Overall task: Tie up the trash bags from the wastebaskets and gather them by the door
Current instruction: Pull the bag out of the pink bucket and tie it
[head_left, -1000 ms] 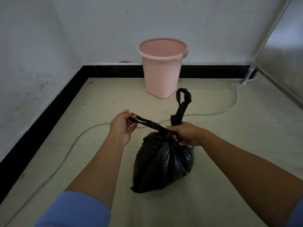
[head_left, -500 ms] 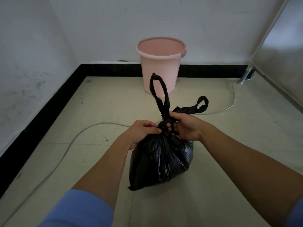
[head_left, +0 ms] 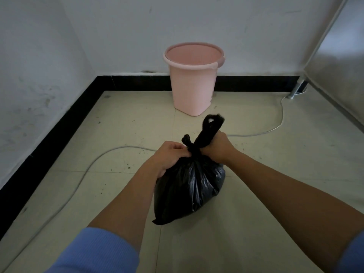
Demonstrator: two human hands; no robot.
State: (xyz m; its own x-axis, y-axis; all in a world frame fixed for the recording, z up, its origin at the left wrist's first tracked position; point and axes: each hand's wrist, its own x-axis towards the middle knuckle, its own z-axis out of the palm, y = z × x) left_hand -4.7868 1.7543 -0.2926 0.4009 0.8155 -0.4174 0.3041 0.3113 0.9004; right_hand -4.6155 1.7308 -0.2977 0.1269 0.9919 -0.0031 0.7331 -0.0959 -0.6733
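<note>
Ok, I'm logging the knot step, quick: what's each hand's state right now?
Left hand: closed, gripping the black trash bag at its neck.
Right hand: closed, gripping the bag's looped handle.

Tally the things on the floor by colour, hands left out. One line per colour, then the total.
Black: 1, the trash bag
Pink: 1, the wastebasket
White: 1, the cable, taken as one run since its middle is hidden
Total: 3
</note>
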